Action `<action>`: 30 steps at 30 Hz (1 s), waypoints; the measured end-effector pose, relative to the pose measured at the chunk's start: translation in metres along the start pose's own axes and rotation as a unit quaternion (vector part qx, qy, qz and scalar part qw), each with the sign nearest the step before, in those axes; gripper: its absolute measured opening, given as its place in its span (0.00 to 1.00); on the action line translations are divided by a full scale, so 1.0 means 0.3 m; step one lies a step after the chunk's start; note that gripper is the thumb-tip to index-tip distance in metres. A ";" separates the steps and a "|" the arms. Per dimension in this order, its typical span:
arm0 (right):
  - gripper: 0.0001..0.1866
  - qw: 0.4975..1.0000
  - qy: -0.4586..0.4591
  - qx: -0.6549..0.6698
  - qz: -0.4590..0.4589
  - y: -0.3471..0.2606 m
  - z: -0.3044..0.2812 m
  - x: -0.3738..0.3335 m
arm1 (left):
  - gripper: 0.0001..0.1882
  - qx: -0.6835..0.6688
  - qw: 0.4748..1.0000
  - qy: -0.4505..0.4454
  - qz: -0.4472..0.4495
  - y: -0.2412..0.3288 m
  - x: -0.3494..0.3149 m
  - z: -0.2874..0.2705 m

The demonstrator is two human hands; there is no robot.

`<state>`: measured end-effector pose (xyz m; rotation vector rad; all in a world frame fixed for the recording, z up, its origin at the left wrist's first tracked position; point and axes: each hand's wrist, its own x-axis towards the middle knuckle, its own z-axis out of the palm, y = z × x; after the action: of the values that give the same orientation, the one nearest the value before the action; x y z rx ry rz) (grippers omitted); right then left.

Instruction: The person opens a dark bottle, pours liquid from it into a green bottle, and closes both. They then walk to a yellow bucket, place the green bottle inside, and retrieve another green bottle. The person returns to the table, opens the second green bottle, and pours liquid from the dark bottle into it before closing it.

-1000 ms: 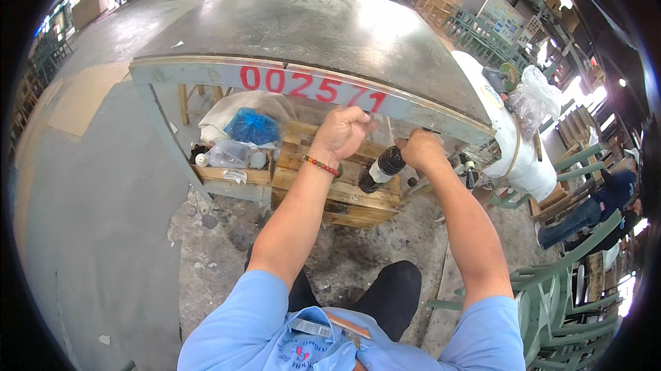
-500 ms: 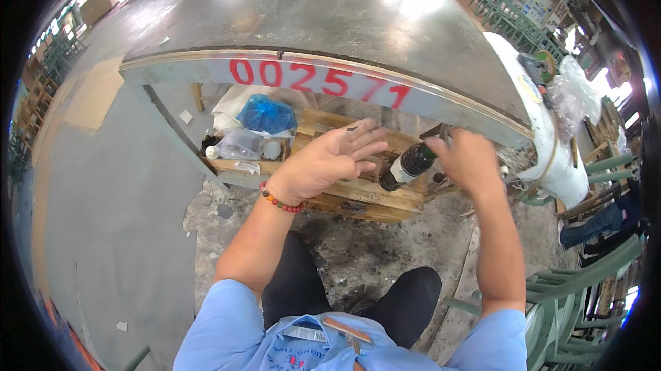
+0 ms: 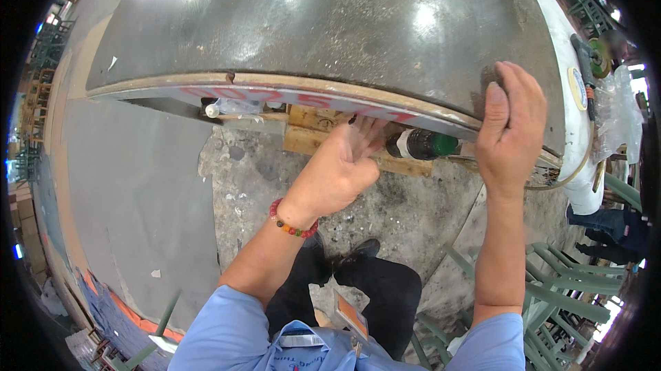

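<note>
My left hand (image 3: pixel 344 164) reaches toward the table's front edge, fingers stretched, slightly blurred and partly beneath it. A small dark mark shows on one finger, and a beaded bracelet (image 3: pixel 292 228) circles the wrist. Just right of those fingers is a dark bottle (image 3: pixel 416 144) with a green end and a white band, on the wooden shelf (image 3: pixel 303 138) under the table. Over the front right edge of the grey tabletop (image 3: pixel 310 34) rests my right hand (image 3: pixel 511 130), thumb and fingers apart. Beside its fingertips lies a dark patch, possibly a reflection or shadow.
Clear plastic bags (image 3: pixel 237 107) sit under the table at left. Past the right side hang a white covering (image 3: pixel 585 192), a hose and a power tool (image 3: pixel 584 68). Green chairs (image 3: pixel 564 288) stand close at lower right. Another person's legs (image 3: pixel 606 226) show at far right.
My right hand has risen from beside the bottle onto the tabletop edge. The view has shifted, so more tabletop and less of the shelf shows. My left hand stays near the shelf.
</note>
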<state>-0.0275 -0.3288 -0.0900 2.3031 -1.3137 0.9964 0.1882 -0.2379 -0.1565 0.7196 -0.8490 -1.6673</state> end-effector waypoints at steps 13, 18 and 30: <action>0.17 0.997 -0.048 0.060 0.024 -0.002 -0.037 0.021 | 0.37 0.070 0.993 0.065 -0.072 -0.023 0.072 0.049; 0.17 0.949 -0.030 0.249 0.194 0.021 -0.176 -0.054 | 0.39 0.059 0.993 0.089 -0.045 -0.109 0.043 0.095; 0.24 0.660 -0.454 0.171 0.574 -0.154 -0.702 -1.215 | 0.51 0.515 0.837 0.159 -0.096 -0.352 0.157 0.207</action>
<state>-0.1997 0.0443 -0.1919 2.0445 -3.5053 0.1444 0.0699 -0.2554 -0.2107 1.8095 -1.4576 -1.0873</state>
